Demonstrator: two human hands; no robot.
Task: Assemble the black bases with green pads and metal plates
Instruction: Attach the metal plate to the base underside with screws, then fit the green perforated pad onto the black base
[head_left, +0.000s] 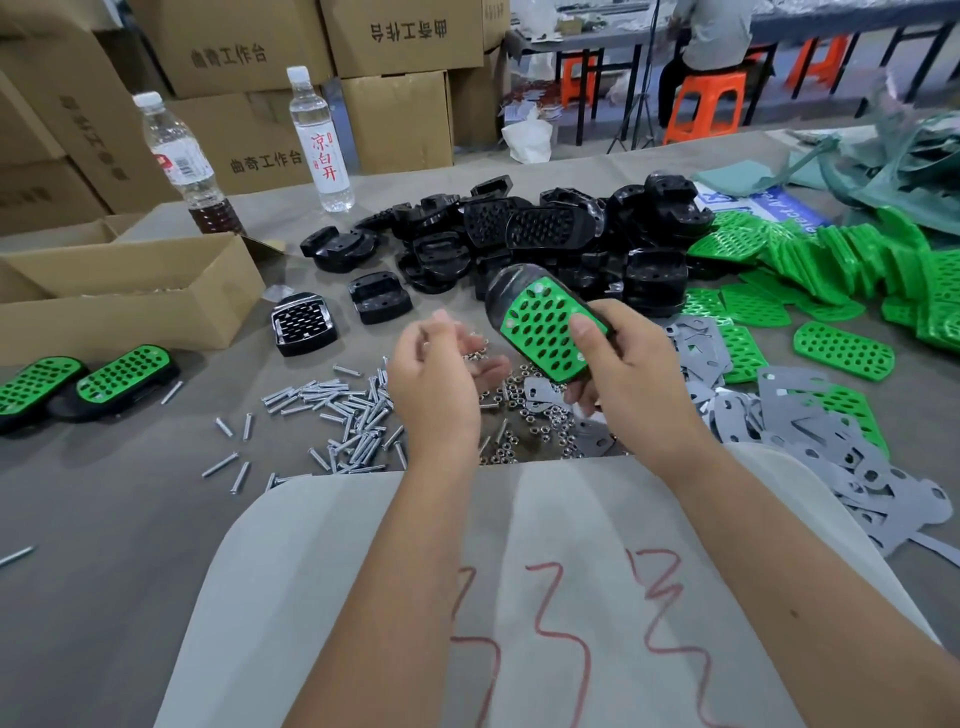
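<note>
Head view. Right hand grips a black base with a green pad seated on its face, thumb pressed on the pad, fingers curled underneath; the piece is held above the table, tilted, over the loose nuts near the middle of the near edge. Left hand hovers just beside it, palm up, fingers loosely curled; a few small nuts seem to lie at its fingertips, though motion blur makes this uncertain.

Screws are scattered left of the hands. Metal plates are heaped toward the right edge, spare green pads beyond them. Unassembled bases are piled at the far middle. Two finished units lie near the left edge.

Step, as judged: pad fitted to base, fastening in hand. Next move likely calls for turning the base over, adding a plate and starting nuts on the screw ends; small parts, so a fine pinch and a steady hold.
</note>
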